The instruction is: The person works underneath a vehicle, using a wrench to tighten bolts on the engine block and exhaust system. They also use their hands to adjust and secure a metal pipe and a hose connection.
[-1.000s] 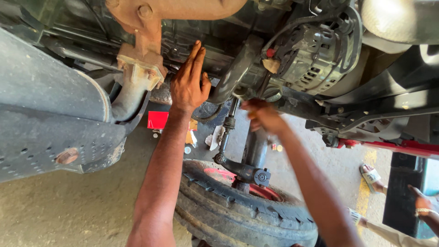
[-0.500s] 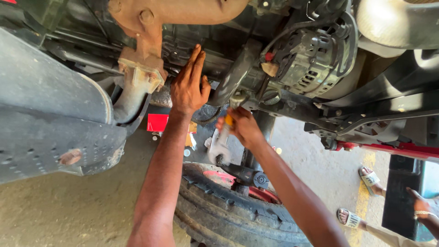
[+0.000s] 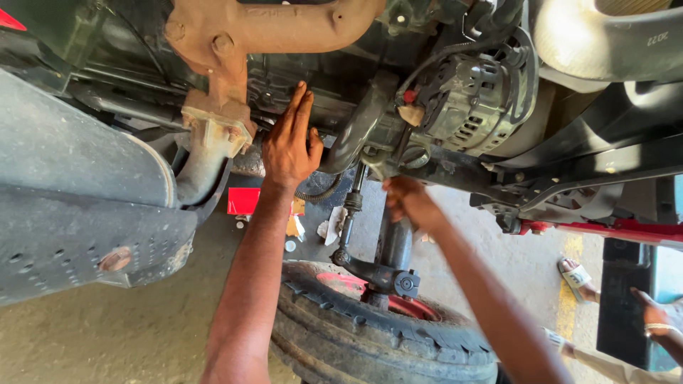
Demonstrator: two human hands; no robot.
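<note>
The left hand (image 3: 290, 142) lies flat and open, fingers together and pointing up, pressed against the dark underside of an engine block (image 3: 313, 85); it grips nothing and seems only to brace. The right hand (image 3: 407, 200) is curled shut just under a curved metal bracket (image 3: 359, 128), at the top of a thin vertical link rod (image 3: 350, 213). The fingers appear closed around something small at that joint, but the hand itself hides what it holds, so it cannot be told whether it is a tool, a nut or the rod end.

The link rod runs straight down from that hand to a black arm with a round bush (image 3: 388, 279), which sits just above a worn tyre (image 3: 370, 334) with a red wheel rim showing. A thicker dark strut (image 3: 393, 242) stands just beside the rod.

To the right of the bracket is a ribbed grey alternator (image 3: 473, 107). Above the left hand runs a rusty orange exhaust pipe (image 3: 256, 32), ending in a flange (image 3: 217, 124). At far left is a grey, dusty body panel (image 3: 78, 206).

On the concrete floor (image 3: 114, 334) behind the arms lie a red box (image 3: 243, 200) and scraps of paper. At lower right, another person's sandalled foot (image 3: 576, 276) and hand (image 3: 651, 316) show.

As a judgement, the work at the upper rod joint looks under way: the rod is in place at both ends, and nothing is visibly removed.
</note>
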